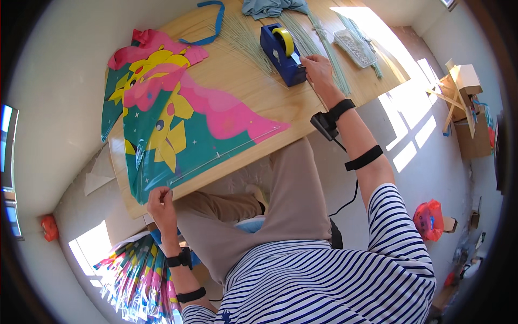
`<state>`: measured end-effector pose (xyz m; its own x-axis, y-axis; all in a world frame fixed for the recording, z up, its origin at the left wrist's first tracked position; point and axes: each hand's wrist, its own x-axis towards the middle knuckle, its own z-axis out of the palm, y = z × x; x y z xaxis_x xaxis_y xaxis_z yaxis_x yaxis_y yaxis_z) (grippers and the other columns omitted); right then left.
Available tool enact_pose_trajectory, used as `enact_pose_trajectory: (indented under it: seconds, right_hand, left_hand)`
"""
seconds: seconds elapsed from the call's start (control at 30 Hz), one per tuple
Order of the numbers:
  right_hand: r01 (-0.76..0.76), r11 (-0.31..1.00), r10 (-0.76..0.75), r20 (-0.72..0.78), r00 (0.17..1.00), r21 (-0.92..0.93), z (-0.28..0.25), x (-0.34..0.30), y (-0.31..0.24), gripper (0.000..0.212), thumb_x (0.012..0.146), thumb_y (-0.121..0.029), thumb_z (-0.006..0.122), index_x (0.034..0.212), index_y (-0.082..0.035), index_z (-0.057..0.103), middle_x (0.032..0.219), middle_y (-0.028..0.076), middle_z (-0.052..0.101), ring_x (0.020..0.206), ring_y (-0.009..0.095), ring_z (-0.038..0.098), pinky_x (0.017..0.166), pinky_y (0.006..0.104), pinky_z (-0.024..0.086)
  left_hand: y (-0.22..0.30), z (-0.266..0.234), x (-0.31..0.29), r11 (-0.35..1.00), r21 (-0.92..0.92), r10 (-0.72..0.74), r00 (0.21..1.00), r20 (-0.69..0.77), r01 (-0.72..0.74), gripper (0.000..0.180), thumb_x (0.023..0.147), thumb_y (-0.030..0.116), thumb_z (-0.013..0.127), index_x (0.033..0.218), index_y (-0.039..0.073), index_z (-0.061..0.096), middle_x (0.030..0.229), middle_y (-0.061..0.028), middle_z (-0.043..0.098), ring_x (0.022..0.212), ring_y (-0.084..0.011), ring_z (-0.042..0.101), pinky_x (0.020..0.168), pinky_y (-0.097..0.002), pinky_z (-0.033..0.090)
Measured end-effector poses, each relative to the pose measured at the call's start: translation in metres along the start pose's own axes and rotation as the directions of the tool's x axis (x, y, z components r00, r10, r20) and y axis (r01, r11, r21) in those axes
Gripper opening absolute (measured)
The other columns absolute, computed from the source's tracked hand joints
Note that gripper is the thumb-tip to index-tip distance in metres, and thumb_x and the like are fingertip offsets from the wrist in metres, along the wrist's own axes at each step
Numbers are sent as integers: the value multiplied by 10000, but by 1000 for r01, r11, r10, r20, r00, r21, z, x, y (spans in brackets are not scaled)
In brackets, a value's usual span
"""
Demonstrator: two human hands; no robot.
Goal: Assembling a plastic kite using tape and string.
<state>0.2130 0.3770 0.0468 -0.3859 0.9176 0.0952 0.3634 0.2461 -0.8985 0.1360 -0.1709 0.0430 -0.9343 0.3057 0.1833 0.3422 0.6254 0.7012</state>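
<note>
My right hand (319, 71) reaches to the front end of a blue tape dispenser (280, 59), thumb and finger pinched on the tape's loose end. A roll of yellow tape (285, 42) sits in the dispenser. Close to the table's near edge, my left hand (162, 204) is curled with fingers together beside the lower corner of a thin kite sheet (197, 146). Whether those fingers hold anything is hidden. The sheet is green, pink and yellow with a printed cartoon figure, partly folded over at its left. A thin pale rod (226, 153) lies along its near edge.
Bundles of thin pale green rods (299, 32) and a clear tray of small white pieces (354, 47) lie at the table's far side. A blue strap (218, 21) and a grey-blue cloth (272, 6) are there too. Colourful folded sheets (141, 275) hang lower left.
</note>
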Motion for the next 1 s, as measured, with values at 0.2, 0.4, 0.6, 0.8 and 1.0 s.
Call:
enact_pose_trajectory:
  seconds: [0.2,0.4,0.6,0.8,1.0]
  right_hand:
    - [-192,944,120,263,957,270,-8,-9,-23,143,827,-133,708,895,-7,709,769,57,667,679,147,610,653,278,484]
    - [-385,768,188,394,900,512,-20,-21,-15,80,917,-86,656,972,-28,652,825,22,629,690,115,595,678,270,512]
    - [-423,671,140,457,879,608,-26,-25,-11,75,930,-71,635,966,-6,630,844,53,642,715,155,631,735,320,545]
    - [-468,618,107,523,846,631,-27,-30,17,82,924,-20,614,990,29,610,844,96,637,661,156,606,759,362,567]
    - [-517,372,240,458,856,771,-18,-60,27,145,922,-56,628,1046,13,601,854,109,641,645,173,604,770,386,572]
  left_hand:
    - [4,6,-23,997,-64,-44,998,39,47,70,819,-45,663,868,-7,632,800,-75,618,711,-156,576,663,-278,473]
    - [15,15,-28,994,-90,-48,997,68,54,84,808,-50,677,869,-8,636,778,-73,614,703,-151,576,659,-276,472]
    - [20,19,-28,996,-76,-39,996,81,46,90,804,-57,677,869,-8,639,769,-76,613,689,-152,575,649,-280,471]
    - [14,25,-30,987,-120,-89,989,121,103,95,800,-58,678,875,-15,639,770,-76,623,695,-145,588,668,-273,485]
    - [14,22,-32,992,-82,-88,987,131,99,98,801,-58,680,883,-16,646,780,-70,634,704,-136,594,672,-268,489]
